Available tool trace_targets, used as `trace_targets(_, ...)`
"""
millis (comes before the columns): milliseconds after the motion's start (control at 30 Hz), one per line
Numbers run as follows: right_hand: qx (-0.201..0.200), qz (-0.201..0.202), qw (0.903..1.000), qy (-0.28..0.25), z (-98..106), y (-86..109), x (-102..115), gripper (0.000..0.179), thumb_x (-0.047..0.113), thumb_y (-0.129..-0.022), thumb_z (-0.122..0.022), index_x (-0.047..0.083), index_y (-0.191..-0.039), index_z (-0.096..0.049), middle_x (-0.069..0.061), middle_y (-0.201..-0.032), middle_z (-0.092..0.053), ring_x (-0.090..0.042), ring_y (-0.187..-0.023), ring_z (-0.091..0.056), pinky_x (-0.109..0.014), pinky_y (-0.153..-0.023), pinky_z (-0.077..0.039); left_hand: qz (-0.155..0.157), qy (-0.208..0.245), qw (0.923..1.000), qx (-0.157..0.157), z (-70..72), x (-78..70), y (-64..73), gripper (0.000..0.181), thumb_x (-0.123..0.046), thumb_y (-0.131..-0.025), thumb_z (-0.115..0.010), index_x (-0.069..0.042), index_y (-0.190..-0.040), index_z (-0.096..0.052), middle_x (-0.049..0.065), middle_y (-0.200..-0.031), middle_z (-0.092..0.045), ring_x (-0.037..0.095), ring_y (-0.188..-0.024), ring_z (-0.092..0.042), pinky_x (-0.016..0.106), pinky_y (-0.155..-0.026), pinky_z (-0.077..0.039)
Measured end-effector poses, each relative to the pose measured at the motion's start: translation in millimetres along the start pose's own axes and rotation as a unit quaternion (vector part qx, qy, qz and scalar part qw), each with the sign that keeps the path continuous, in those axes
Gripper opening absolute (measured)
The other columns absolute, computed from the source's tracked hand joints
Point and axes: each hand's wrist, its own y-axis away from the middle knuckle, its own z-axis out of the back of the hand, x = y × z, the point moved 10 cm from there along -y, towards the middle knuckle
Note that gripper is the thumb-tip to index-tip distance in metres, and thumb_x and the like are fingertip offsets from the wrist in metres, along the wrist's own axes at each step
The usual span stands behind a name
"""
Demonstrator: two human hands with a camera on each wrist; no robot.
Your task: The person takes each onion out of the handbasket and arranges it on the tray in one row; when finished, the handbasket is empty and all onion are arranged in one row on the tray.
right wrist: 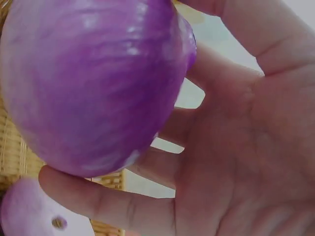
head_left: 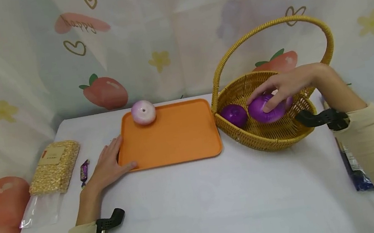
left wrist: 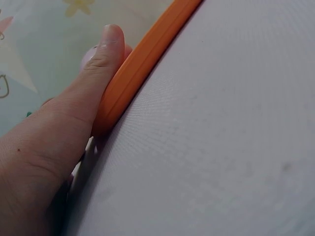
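In the head view, my right hand (head_left: 285,85) grips a purple onion (head_left: 262,110), its fingers and thumb around the sides, over the yellow wicker basket (head_left: 267,145). The right wrist view shows the held onion (right wrist: 93,88) close up, with fingers curving along it. A darker purple onion (head_left: 234,116) lies in the basket to the left, and a paler one (right wrist: 29,211) shows below the held one. My left hand (head_left: 108,164) rests at the left front corner of the orange tray (head_left: 172,139), thumb (left wrist: 106,59) along its rim. A white-and-purple onion (head_left: 143,113) sits at the tray's back left.
A bag of yellow grains (head_left: 55,168) and a small purple-wrapped candy (head_left: 84,171) lie left of the tray. The basket's tall handle (head_left: 268,26) arches up behind my right hand. A dark package (head_left: 356,167) lies at the table's right edge, partly behind the sleeve.
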Motion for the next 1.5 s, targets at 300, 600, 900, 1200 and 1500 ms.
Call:
trace_targets(300, -0.005, 0.038, 0.9991, -0.015, -9, 3.7, 27, 0.044, 0.034, -0.095, -0.060, 0.030, -0.138, -0.053, -0.007, -0.131, -0.052, -0.023, -0.108, -0.053, -0.030, -0.077, -0.056, 0.000, 0.002, 1.0000, -0.003, 4.2, -0.7, -0.3, 0.108, -0.058, -0.080, -0.069, -0.010, -0.157, -0.011, 0.016, -0.163, -0.017, 0.035, -0.151, -0.013, 0.053, -0.124, -0.004)
trace_targets(600, -0.018, 0.149, 0.9886, 0.000, -22, 3.2, 61, 0.040, 0.023, -0.097, -0.059, 0.024, -0.136, -0.055, -0.005, -0.125, -0.055, -0.016, -0.109, -0.054, -0.026, -0.083, -0.055, -0.002, 0.000, 1.0000, 0.000, 2.1, -3.7, -0.9, 0.107, -0.056, -0.079, -0.070, -0.009, -0.156, -0.012, 0.016, -0.163, -0.018, 0.035, -0.151, -0.014, 0.053, -0.124, -0.004)
trace_targets(900, -0.030, 0.194, 0.9805, 0.009, -32, 3.3, 89, 0.038, 0.024, -0.096, -0.060, 0.032, -0.133, -0.058, 0.001, -0.125, -0.061, -0.012, -0.110, -0.055, -0.026, -0.083, -0.056, -0.002, 0.000, 1.0000, 0.004, 1.3, -5.9, -3.7, 0.108, -0.058, -0.079, -0.070, -0.010, -0.157, -0.011, 0.015, -0.163, -0.018, 0.035, -0.151, -0.013, 0.053, -0.124, -0.003)
trace_targets(1200, -0.022, 0.271, 0.9624, -0.013, -46, 2.9, 120, 0.041, 0.017, -0.093, -0.062, 0.023, -0.133, -0.060, -0.004, -0.133, -0.058, -0.035, -0.131, -0.042, -0.032, -0.086, -0.057, 0.004, -0.003, 1.0000, 0.006, -1.4, -4.4, -3.2, 0.107, -0.057, -0.080, -0.069, -0.011, -0.157, -0.011, 0.015, -0.163, -0.017, 0.035, -0.151, -0.013, 0.053, -0.124, -0.004)
trace_targets(1500, -0.081, 0.310, 0.9458, -0.053, -41, -9.7, 131, 0.044, 0.013, -0.092, -0.064, 0.025, -0.133, -0.060, -0.001, -0.127, -0.060, -0.021, -0.112, -0.055, -0.035, -0.084, -0.059, 0.000, -0.004, 1.0000, 0.005, -2.2, -3.1, -3.6, 0.108, -0.058, -0.080, -0.069, -0.010, -0.157, -0.011, 0.016, -0.163, -0.018, 0.035, -0.151, -0.013, 0.053, -0.124, -0.004)
